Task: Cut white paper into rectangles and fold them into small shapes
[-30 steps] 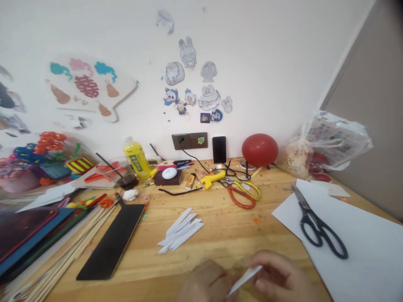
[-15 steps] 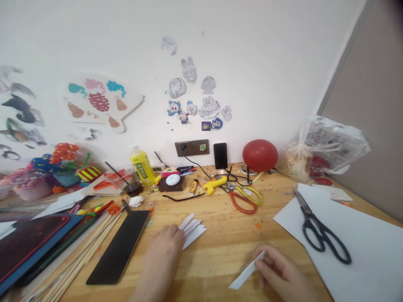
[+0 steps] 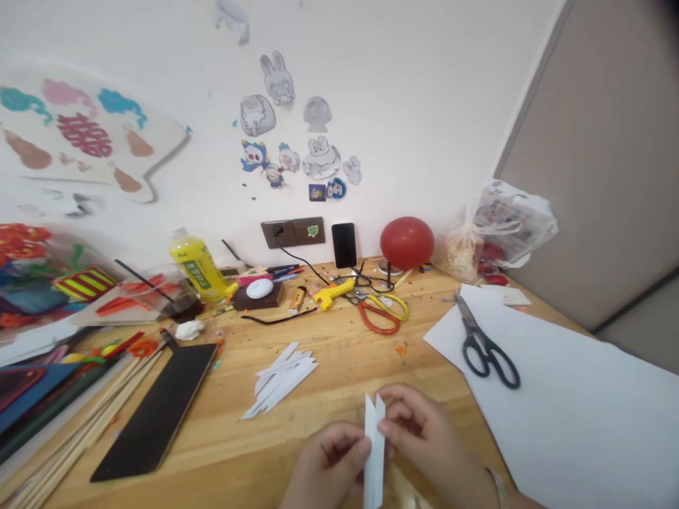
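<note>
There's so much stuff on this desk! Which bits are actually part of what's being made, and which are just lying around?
In use: paper strips held upright by left hand and right hand; pile of cut strips; probably black scissors and white sheet.
Lying about: red balloon, yellow bottle, phone, black board, wooden sticks.

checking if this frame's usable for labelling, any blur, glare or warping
Head view: left edge smeared, wall fan and flowers blurred; paper strips between left hand and right hand clear; wide lens slants the grey panel; light even, no glare.
</note>
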The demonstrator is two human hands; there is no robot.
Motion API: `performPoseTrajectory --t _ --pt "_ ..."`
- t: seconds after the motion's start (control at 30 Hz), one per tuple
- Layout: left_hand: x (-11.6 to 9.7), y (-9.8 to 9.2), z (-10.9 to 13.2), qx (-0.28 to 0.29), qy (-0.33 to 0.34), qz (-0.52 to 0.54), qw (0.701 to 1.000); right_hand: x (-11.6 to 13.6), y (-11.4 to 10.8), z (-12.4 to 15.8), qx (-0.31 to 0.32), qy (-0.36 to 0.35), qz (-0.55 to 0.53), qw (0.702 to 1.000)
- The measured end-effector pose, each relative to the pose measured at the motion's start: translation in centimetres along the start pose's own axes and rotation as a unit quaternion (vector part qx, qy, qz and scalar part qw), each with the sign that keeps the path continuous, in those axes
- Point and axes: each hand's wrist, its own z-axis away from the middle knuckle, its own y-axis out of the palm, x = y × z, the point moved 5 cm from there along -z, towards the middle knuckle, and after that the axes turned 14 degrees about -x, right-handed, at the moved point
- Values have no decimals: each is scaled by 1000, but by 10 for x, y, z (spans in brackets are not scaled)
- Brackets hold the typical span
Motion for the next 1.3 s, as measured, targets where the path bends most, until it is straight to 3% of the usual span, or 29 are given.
performPoseTrajectory --t 0.23,0.4,0.6,1.03,1.3 --pt "1 4 1 7 -8 22 1000 -6 -1 3 -1 -38 46 998" --pt "7 8 5 8 -87 98 991 4 0 7 14 -101 80 992" --pt "1 10 11 31 -142 163 976 20 5 13 80 -173 91 978" --pt "2 21 14 136 -125 130 974 1 1 9 59 -51 52 996" --pt "4 22 11 185 -31 53 981 -5 -1 9 50 -14 32 998"
